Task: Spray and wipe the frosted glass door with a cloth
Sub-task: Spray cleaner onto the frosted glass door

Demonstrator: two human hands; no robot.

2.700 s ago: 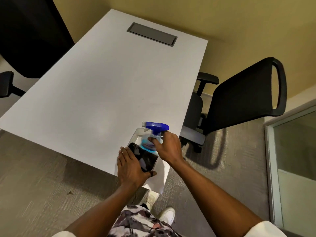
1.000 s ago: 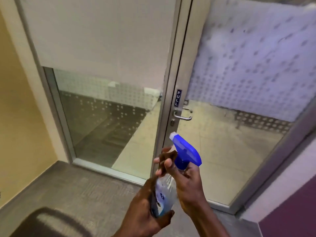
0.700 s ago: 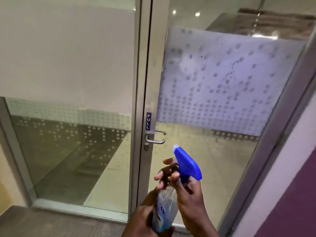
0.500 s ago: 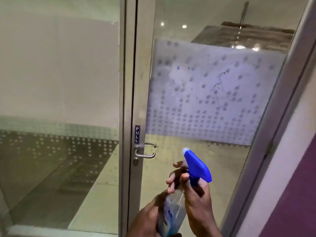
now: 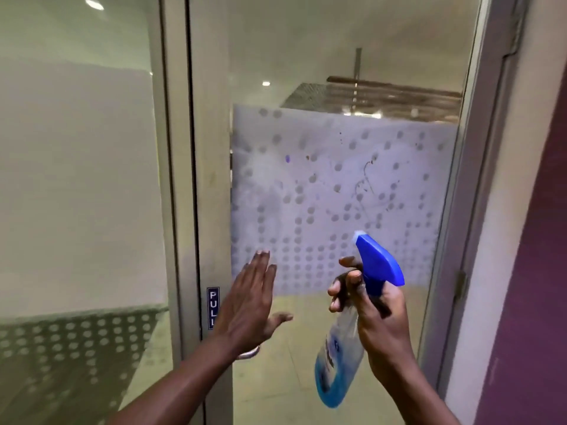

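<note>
Dotted frosted glass door [image 5: 337, 185] faces us; blue "PULL" sign [image 5: 213, 307] behind our flat, empty left hand [image 5: 248, 305]. Our right hand [image 5: 372, 311] grips a blue-triggered clear spray bottle [image 5: 346, 342], beside it.

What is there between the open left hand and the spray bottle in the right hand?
In the head view no object lies between the left hand and the spray bottle; only the door glass and its dotted frosted band show behind the gap.
</note>
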